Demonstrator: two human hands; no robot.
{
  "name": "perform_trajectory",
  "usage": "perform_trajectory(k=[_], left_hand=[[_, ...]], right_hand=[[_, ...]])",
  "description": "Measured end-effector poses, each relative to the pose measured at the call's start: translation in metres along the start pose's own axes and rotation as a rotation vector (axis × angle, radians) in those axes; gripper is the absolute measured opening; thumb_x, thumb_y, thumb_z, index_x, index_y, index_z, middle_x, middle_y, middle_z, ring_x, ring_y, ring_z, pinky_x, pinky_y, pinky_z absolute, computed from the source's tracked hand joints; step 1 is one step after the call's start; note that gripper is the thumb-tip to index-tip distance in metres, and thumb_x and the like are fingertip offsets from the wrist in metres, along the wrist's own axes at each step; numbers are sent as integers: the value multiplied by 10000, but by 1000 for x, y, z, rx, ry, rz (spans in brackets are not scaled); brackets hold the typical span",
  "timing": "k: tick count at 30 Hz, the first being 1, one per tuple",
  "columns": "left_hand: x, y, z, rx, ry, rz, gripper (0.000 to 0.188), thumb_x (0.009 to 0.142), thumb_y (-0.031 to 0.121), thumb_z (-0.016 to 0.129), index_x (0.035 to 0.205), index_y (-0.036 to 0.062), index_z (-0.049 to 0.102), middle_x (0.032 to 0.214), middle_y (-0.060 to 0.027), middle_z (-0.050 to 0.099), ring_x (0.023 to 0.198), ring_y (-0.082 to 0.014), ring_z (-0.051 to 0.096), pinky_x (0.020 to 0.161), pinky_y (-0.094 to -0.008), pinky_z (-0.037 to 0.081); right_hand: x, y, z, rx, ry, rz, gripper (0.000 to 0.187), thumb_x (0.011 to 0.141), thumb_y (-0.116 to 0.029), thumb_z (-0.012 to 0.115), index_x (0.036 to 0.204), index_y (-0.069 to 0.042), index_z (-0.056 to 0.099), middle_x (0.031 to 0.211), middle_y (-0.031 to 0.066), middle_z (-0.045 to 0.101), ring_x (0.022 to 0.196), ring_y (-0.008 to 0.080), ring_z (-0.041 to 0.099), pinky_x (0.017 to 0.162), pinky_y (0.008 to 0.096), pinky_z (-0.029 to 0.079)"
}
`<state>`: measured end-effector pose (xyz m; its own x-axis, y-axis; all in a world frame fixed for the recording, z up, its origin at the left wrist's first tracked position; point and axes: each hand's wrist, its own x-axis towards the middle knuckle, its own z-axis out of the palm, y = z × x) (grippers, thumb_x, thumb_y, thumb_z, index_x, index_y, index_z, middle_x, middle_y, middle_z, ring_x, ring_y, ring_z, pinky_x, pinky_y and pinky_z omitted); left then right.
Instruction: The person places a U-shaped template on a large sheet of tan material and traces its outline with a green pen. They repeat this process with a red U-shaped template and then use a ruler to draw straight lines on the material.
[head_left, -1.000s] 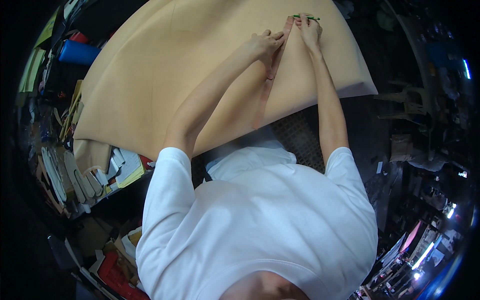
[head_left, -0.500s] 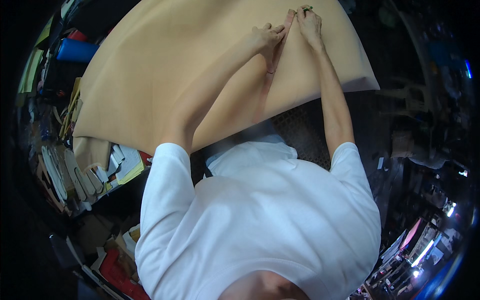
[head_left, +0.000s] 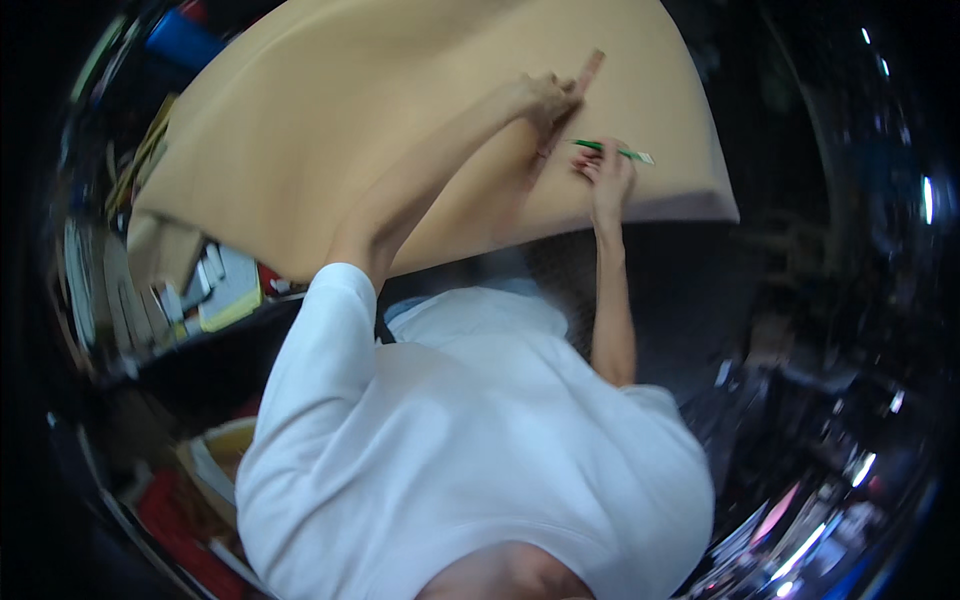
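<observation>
A large tan sheet (head_left: 330, 130) lies spread in front of me. My left hand (head_left: 545, 97) reaches far over it and presses down on a narrow tan strip (head_left: 588, 70), fingers closed over its near end. My right hand (head_left: 605, 178) is a little closer to my body, just right of the strip's line. It grips a thin green-handled tool (head_left: 612, 152) whose pale tip points right, lying against the sheet. My white shirt fills the lower part of the view.
The sheet's near edge (head_left: 690, 212) hangs over a dark drop. A cluttered pile of papers and flat boxes (head_left: 215, 290) lies at the left, a blue roll (head_left: 185, 38) at the upper left, and red items (head_left: 175, 505) at the lower left.
My right hand has pulled back from beside the left hand toward my body, with the green tool now showing in it. My left hand stays on the strip.
</observation>
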<state>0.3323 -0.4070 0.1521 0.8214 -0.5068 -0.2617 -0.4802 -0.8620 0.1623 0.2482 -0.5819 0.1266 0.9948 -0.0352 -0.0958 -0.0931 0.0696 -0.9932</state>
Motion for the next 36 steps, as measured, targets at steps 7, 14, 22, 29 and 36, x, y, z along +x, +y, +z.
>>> perform_trajectory(k=[7,14,22,29,36], left_hand=[[-89,26,59,-256,498,-3,359,863,226,583,1211,150,629,1369,-140,508,1260,-313,477,941,-471,457],[-160,-20,89,-766,661,42,407,708,-180,535,1023,21,695,1134,-116,671,1072,-266,622,930,-347,502],[-136,-48,84,-888,574,88,505,689,-224,429,1062,4,680,1099,-97,690,1086,-211,632,990,-320,476],[-136,-46,92,-603,848,-157,207,831,-5,636,1022,24,711,1074,-91,682,991,-231,648,888,-309,515],[-141,-46,106,-690,1049,-258,155,881,79,665,1000,-7,716,1093,-104,668,974,-226,671,862,-316,546]], right_hand=[[3,20,16,41,179,-127,396,1041,-311,443,1276,4,493,1139,197,605,1020,269,627,908,380,531],[-25,34,20,-136,114,-383,348,1047,-239,436,1252,26,531,1158,189,611,1042,231,633,961,349,516],[-47,33,27,-921,188,-804,263,999,-231,522,1146,-45,635,1043,128,699,1008,299,659,816,401,516],[-43,39,25,-581,97,-734,228,986,-121,518,1148,13,605,1113,191,660,986,356,662,806,412,534],[-25,34,35,-316,216,-461,273,1015,-191,503,1064,35,648,993,151,695,926,253,695,779,353,543]])
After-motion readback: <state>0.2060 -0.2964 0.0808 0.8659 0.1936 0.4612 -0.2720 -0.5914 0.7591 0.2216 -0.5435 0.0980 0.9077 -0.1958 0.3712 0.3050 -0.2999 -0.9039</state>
